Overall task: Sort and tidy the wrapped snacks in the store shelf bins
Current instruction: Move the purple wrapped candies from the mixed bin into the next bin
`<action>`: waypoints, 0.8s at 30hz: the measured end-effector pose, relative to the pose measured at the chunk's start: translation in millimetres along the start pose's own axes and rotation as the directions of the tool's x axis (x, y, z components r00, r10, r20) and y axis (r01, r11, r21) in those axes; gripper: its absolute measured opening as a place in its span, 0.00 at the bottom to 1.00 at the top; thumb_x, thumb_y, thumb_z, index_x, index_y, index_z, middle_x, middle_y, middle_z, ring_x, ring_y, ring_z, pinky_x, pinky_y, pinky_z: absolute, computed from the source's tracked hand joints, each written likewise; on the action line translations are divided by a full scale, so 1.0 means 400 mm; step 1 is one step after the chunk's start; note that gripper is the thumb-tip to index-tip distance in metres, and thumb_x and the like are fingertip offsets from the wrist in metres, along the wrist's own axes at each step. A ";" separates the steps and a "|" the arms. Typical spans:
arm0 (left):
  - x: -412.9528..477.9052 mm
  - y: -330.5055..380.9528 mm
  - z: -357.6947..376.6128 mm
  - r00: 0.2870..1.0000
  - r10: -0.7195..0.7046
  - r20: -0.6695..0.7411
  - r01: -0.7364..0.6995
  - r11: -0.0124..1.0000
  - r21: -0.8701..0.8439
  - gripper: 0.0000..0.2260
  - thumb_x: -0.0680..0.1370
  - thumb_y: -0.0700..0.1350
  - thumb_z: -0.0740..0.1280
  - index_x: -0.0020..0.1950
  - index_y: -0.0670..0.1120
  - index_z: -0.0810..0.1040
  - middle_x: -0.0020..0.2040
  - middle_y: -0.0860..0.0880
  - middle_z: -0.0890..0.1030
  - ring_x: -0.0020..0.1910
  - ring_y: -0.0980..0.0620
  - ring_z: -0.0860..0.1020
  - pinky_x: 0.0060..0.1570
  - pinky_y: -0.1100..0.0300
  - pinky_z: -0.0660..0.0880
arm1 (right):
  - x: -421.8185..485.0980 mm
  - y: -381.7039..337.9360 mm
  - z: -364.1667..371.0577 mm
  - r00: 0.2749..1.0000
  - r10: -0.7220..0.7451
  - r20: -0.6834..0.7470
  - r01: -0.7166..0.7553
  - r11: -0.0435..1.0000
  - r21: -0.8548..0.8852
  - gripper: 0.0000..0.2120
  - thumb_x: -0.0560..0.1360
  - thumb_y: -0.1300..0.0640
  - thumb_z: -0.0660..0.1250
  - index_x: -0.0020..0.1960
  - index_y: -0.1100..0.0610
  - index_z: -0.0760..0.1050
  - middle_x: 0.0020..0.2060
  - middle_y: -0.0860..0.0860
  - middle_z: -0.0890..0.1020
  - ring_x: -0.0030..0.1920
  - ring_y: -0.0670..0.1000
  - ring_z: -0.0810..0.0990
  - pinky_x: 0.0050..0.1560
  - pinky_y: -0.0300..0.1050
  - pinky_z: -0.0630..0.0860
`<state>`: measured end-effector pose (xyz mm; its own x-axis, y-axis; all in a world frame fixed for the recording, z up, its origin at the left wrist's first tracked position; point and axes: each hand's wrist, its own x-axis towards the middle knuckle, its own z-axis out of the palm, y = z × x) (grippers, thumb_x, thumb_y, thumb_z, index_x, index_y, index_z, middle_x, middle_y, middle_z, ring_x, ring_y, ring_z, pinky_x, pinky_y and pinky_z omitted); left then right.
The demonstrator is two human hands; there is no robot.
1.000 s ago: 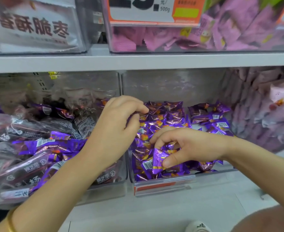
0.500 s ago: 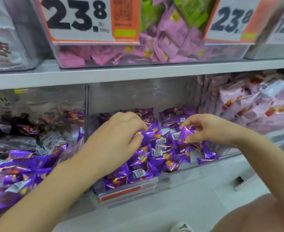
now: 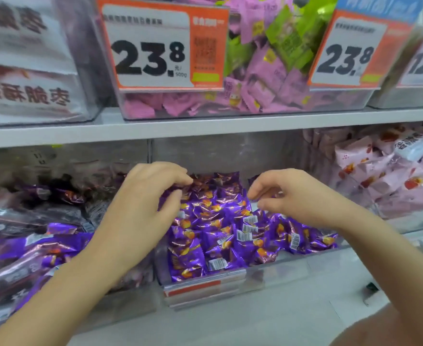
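Head view: the purple wrapped snacks (image 3: 220, 221) lie heaped in the middle clear bin (image 3: 267, 273). The right hand (image 3: 297, 196), which pinched a wrapper half a second ago, now hovers over the bin's back right corner, fingers loosely curled with nothing between them, so that piece looks placed. The left hand (image 3: 150, 203) curls over the back left corner; whether it grips a wrapper I cannot tell.

The grey lower shelf (image 3: 230, 328) carries clear plastic bins (image 3: 280, 273). Purple foil-wrapped snacks (image 3: 218, 221) fill the one under the fingers (image 3: 170, 171) and another to their left, with pink packets (image 3: 392, 176) to their right.
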<state>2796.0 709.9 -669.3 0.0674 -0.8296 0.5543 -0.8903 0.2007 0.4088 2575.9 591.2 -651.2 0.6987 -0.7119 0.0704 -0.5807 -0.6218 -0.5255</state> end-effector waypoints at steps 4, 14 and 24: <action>-0.055 -0.089 -0.080 0.973 -0.199 -0.114 0.199 0.980 -0.011 0.10 0.74 0.37 0.64 0.48 0.48 0.81 0.48 0.60 0.78 0.50 0.64 0.73 0.52 0.69 0.67 | 0.029 -0.171 0.072 0.930 -0.364 -0.048 0.360 0.930 -0.068 0.09 0.74 0.61 0.65 0.49 0.48 0.78 0.46 0.39 0.79 0.48 0.38 0.73 0.49 0.29 0.67; -0.212 -0.317 -0.343 0.885 -0.387 -0.258 0.453 0.845 0.286 0.14 0.69 0.29 0.66 0.47 0.45 0.83 0.47 0.49 0.82 0.50 0.50 0.78 0.51 0.68 0.65 | 0.301 -0.492 0.333 0.800 -0.497 0.337 0.540 0.840 -0.044 0.13 0.73 0.66 0.64 0.56 0.59 0.78 0.53 0.52 0.81 0.53 0.49 0.78 0.51 0.34 0.67; -0.277 -0.383 -0.421 0.814 -0.410 -0.412 0.525 0.822 0.220 0.17 0.69 0.29 0.64 0.52 0.46 0.79 0.49 0.49 0.75 0.49 0.58 0.70 0.51 0.66 0.66 | 0.356 -0.575 0.400 0.660 -0.086 0.746 0.266 0.956 -0.126 0.26 0.75 0.49 0.63 0.71 0.43 0.63 0.59 0.53 0.71 0.57 0.55 0.74 0.60 0.52 0.75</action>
<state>3000.6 858.8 -671.1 0.6053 -0.5426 0.5825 -0.7955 -0.3854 0.4676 2875.8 685.1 -656.2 0.8228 -0.1734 -0.5412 -0.4214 -0.8251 -0.3763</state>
